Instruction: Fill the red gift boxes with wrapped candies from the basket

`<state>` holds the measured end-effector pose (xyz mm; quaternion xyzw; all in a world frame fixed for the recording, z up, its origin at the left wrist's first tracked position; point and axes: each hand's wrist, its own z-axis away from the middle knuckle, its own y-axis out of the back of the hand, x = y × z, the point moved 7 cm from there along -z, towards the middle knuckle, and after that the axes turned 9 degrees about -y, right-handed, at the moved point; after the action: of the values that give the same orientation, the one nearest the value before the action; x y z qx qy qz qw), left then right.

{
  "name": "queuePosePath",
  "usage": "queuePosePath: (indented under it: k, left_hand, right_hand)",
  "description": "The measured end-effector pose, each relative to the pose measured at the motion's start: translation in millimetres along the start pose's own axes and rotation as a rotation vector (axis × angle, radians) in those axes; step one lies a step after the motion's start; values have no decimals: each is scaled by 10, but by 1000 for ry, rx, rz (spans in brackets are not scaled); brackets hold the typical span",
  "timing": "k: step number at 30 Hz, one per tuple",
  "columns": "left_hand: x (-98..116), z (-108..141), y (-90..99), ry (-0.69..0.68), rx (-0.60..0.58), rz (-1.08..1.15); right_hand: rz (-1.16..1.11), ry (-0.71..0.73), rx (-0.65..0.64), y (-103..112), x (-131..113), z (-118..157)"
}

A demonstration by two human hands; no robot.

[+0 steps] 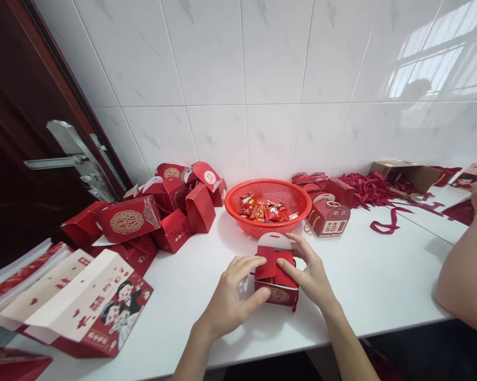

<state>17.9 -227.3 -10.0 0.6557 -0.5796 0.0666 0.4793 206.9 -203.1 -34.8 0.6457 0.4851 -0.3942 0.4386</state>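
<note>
A small red candy box (276, 293) with a gold round emblem stands on the white table in front of me, two of its top flaps folded inward and a rounded panel upright at the back. My left hand (234, 291) has its fingertips on the left flap and its thumb by the front edge. From the right side my right hand (312, 270) grips the box, thumb on the right flap, other fingers behind it. What lies inside is mostly hidden. Just behind is a red plastic basket (268, 230) holding several wrapped candies (262, 210).
Red gift boxes (127, 221) are piled at the left, with cream printed boxes (103, 312) nearer. Right of the basket stand a finished-looking box (330, 218), dark red ribbons (367, 189) and a cardboard box (407, 174). Another person's arm (466, 270) rests at the right edge.
</note>
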Motion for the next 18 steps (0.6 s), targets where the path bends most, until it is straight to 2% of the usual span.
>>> queuePosePath:
  k: [7, 11, 15, 18]
  left_hand:
    - [-69, -22, -104, 39, 224, -47]
    - [-103, -6, -190, 43, 304, -39]
    - [-159, -14, -308, 66, 208, -58]
    - [-211, -5, -331, 111, 160, -52]
  right_hand:
    - [45, 48, 8, 21, -35, 10]
    - [30, 43, 26, 51, -46, 27]
    - [26, 12, 3, 52, -11, 42]
    - [24, -40, 53, 129, 75, 65]
